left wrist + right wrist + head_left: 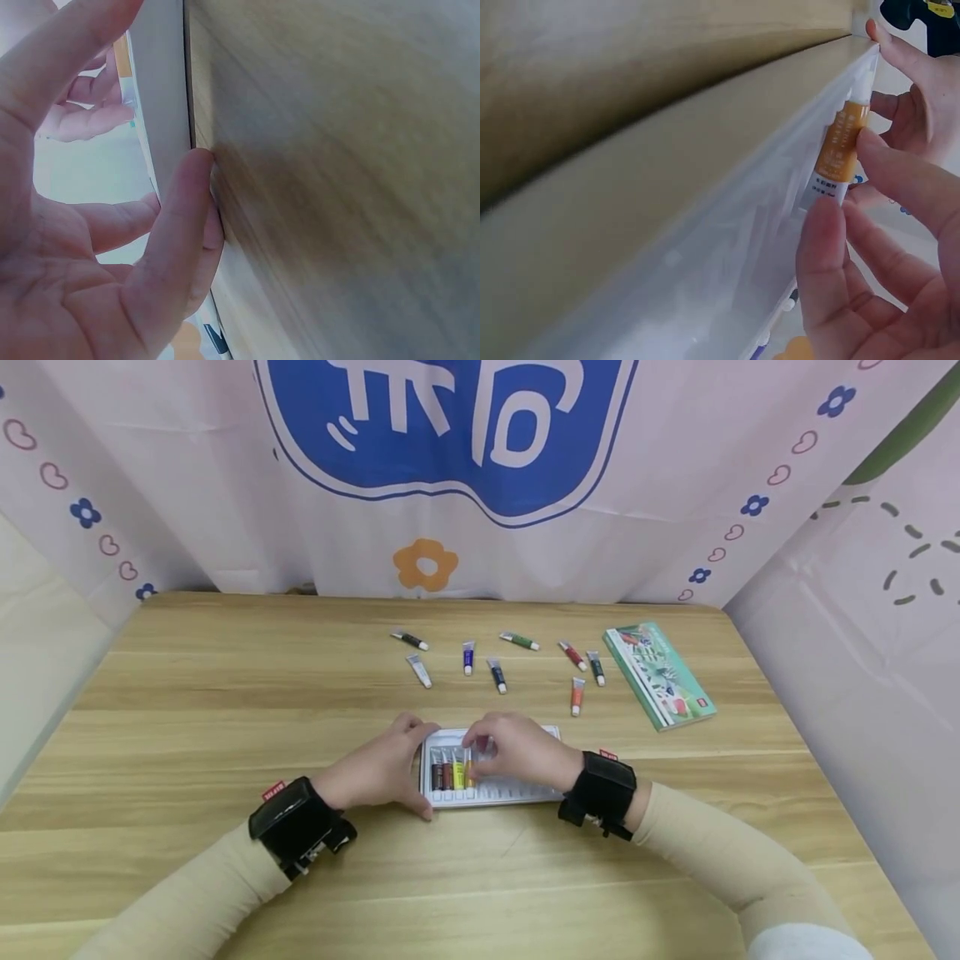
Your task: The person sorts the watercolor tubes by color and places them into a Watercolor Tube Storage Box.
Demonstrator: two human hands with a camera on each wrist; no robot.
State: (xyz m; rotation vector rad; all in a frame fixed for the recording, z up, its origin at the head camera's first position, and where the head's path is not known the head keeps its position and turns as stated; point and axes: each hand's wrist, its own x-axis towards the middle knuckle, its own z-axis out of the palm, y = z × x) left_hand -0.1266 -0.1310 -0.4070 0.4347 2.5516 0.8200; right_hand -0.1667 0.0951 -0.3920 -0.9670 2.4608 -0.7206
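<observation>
A white plastic tray (517, 791) lies on the wooden table, with a row of small paint tubes in its left end: a dark one (437, 776), a brown one (447, 775), a yellow one (458, 773) and an ochre paint tube (842, 142). My left hand (381, 768) holds the tray's left end, thumb at the near edge and fingers at the far one. Over the tray, my right hand (525, 749) pinches the ochre tube, which sits beside the yellow tube. Part of the tray's middle is hidden under the right hand.
Several loose paint tubes lie behind the tray, among them a white (419, 671), a blue (468, 657), a green (520, 641) and an orange one (577, 697). A green illustrated box (663, 672) lies at the back right. A printed curtain (187, 468) hangs behind the table.
</observation>
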